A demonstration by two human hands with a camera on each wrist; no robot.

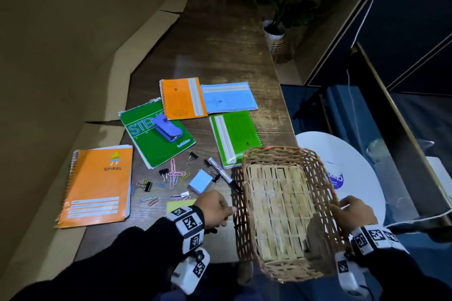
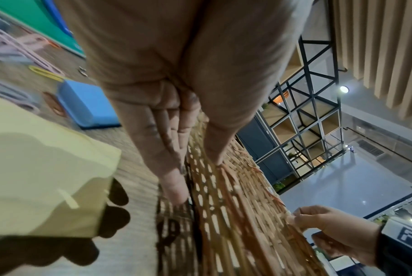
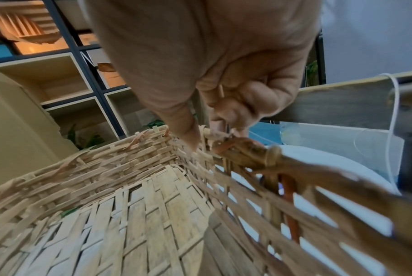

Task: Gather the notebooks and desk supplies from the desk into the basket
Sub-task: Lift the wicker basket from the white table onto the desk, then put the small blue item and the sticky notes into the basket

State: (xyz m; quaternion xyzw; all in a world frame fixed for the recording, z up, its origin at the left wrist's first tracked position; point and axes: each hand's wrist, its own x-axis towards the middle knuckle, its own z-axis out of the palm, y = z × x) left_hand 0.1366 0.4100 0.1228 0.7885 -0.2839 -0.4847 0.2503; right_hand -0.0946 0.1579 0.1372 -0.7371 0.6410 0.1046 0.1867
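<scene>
An empty wicker basket [image 1: 238,227] sits at the desk's near right corner, partly past the edge. My left hand [image 1: 228,212] holds its left wall, thumb on the weave and fingers [image 2: 174,186] outside. My right hand [image 1: 342,206] pinches the right rim [image 3: 247,151]. Left of the basket lie a marker [image 1: 223,175], a blue sticky pad [image 1: 200,181], yellow sticky notes [image 1: 179,204], binder clips [image 1: 146,186] and paper clips [image 1: 173,173]. Farther off lie an orange spiral notebook [image 1: 97,188], a green steno pad [image 1: 159,151] under a blue stapler [image 1: 167,128], and orange [image 1: 182,98], blue [image 1: 228,96] and green [image 1: 236,137] notebooks.
The wooden desk [image 1: 215,56] runs away from me, with cardboard sheets [image 1: 73,129] along its left side. A potted plant [image 1: 275,34] stands past the far right edge. A white round surface [image 1: 354,166] lies right of the basket, below desk height.
</scene>
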